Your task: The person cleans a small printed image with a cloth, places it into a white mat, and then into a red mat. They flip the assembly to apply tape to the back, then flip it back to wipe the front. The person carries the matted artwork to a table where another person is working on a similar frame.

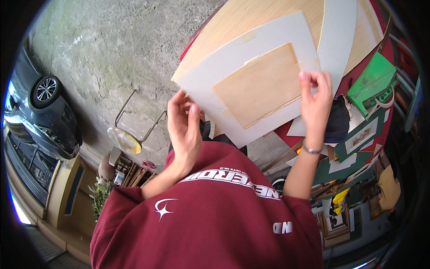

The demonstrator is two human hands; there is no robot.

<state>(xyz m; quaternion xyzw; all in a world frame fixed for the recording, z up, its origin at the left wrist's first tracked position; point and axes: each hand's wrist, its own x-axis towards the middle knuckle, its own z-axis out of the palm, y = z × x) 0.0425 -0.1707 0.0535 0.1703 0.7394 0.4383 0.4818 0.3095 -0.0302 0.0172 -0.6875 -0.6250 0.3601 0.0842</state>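
A white mat board (268, 31) lies tilted in front of me, with a tan paper sheet (257, 85) on its middle. Small strips of yellowish tape (249, 36) show on the board and along the paper's edges. My left hand (186, 130) is by the board's left edge, its fingers loosely bent and the thumb apart from them. Over the board's right side is my right hand (316, 101), its thumb and bent fingers closed together near the paper's right edge. Whatever may be between those fingers is too small to make out.
Beneath the mat board lies a light wooden board (215, 49) on a red-covered table. Another pale board (336, 36), a green metal tool (371, 83), dark cloth (337, 121) and green-matted pictures (362, 136) lie rightward. A stool (125, 140) and parked car (42, 116) stand left.
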